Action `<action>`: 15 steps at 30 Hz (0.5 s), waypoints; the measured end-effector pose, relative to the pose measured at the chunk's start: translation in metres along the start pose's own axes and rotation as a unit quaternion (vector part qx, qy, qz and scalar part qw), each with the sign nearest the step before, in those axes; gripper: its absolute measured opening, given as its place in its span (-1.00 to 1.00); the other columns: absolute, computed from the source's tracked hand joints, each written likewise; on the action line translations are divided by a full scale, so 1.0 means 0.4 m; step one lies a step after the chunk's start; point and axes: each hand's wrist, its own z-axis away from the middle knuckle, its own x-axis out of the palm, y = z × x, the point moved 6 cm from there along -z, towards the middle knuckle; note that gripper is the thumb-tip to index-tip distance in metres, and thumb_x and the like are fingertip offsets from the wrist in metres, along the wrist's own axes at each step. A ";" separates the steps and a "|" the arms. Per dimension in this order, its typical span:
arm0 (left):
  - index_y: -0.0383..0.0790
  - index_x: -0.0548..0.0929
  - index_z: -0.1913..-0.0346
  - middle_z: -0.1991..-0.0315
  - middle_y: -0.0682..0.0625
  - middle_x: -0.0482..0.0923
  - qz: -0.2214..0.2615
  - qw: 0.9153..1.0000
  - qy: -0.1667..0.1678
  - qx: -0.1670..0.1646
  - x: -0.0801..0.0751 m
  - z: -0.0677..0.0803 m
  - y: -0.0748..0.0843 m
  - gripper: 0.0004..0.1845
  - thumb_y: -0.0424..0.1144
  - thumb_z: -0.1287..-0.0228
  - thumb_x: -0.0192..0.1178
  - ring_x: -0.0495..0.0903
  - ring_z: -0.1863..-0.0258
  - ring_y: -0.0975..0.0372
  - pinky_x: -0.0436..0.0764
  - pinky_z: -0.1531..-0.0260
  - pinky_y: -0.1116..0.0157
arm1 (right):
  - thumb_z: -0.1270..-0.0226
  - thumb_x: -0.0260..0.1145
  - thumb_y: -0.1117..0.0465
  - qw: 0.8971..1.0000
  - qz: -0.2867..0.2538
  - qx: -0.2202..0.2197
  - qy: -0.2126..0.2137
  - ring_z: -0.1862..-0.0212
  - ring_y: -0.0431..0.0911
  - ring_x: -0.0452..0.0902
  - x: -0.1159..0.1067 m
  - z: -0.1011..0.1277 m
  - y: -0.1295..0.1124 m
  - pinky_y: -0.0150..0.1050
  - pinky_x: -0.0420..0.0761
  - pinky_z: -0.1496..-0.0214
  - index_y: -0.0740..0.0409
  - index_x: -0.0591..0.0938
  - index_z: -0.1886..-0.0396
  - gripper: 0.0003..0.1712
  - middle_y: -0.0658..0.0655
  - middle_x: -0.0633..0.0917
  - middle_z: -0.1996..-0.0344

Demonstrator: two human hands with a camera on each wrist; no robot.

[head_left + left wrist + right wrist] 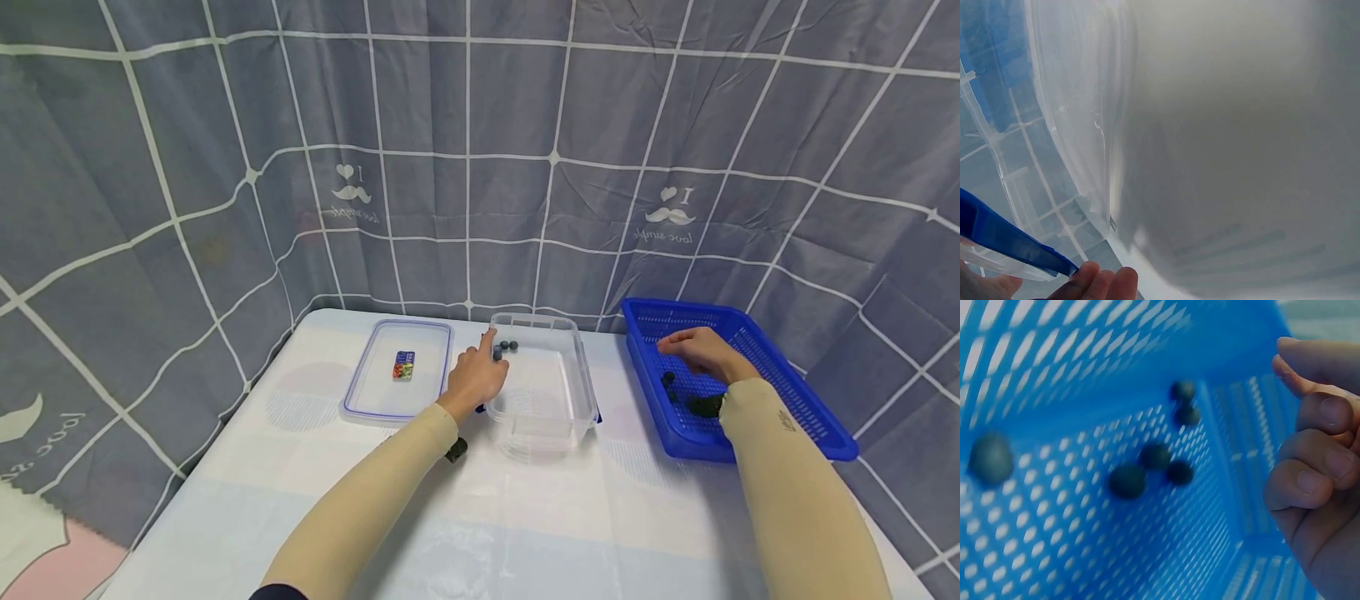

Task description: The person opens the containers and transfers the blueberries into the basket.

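**Hands at a clear tub and a blue basket**

Beige sleeves run up from the bottom edge over the pale table [525, 533]. Far left lies a flat clear plastic lid with a blue seal [397, 368], a small colourful label at its middle. Just right of it, the left hand [474, 377] rests against the left wall of the clear rectangular plastic container [551, 400]; its forefinger points up over the rim and the other fingers are loosely curled, and whether they grip anything cannot be told. Three small dark round berries [506, 347] sit inside the container at its far left corner, next to that forefinger. Further right stands the blue perforated plastic basket [787, 392]. The right hand [701, 352] hovers inside it, fingers [1316, 481] curled inward and empty in the wrist view, above loose dark berries [1147, 469] on the basket floor
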 end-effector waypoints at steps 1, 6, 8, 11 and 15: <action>0.19 0.06 -0.61 -0.33 -0.27 0.40 -0.001 1.000 0.001 0.001 0.000 -0.001 0.000 -0.31 0.06 -0.47 -0.09 0.42 -0.31 -0.10 0.52 -0.07 -0.13 | -0.46 0.28 0.13 1.000 -0.002 -0.005 0.003 0.68 -0.27 0.19 0.001 -0.003 -0.013 -0.33 0.30 0.57 0.46 0.49 -0.31 -0.41 -0.18 0.31 0.76; 0.19 0.06 -0.61 -0.32 -0.27 0.42 -0.002 1.000 0.001 0.001 0.001 -0.003 -0.002 -0.31 0.05 -0.47 -0.09 0.43 -0.30 -0.10 0.53 -0.06 -0.12 | -0.48 0.27 0.08 1.000 0.000 -0.024 0.005 0.70 -0.25 0.15 0.010 -0.015 -0.072 -0.29 0.30 0.55 0.39 0.51 -0.30 -0.43 -0.17 0.28 0.77; 0.19 0.06 -0.61 -0.31 -0.27 0.42 -0.001 1.000 0.000 0.001 0.001 -0.002 -0.002 -0.31 0.05 -0.47 -0.09 0.43 -0.30 -0.10 0.53 -0.06 -0.12 | -0.48 0.26 0.06 1.000 0.000 -0.031 0.006 0.70 -0.24 0.14 0.016 -0.019 -0.092 -0.28 0.29 0.55 0.36 0.52 -0.30 -0.43 -0.16 0.27 0.78; 0.19 0.06 -0.61 -0.31 -0.27 0.42 0.000 1.000 0.000 0.001 0.002 -0.001 -0.002 -0.31 0.05 -0.47 -0.08 0.43 -0.30 -0.10 0.53 -0.06 -0.13 | -0.49 0.26 0.03 0.999 -0.018 -0.044 0.010 0.69 -0.23 0.12 0.027 -0.023 -0.123 -0.27 0.29 0.54 0.34 0.52 -0.30 -0.43 -0.14 0.26 0.76; 0.19 0.06 -0.61 -0.32 -0.27 0.42 -0.003 1.000 0.001 0.002 0.001 -0.002 -0.001 -0.31 0.04 -0.47 -0.09 0.43 -0.31 -0.10 0.52 -0.07 -0.13 | -0.47 0.28 -0.04 0.997 -0.043 -0.061 0.010 0.66 -0.22 0.10 0.048 -0.028 -0.165 -0.28 0.27 0.51 0.30 0.54 -0.27 -0.41 -0.15 0.23 0.73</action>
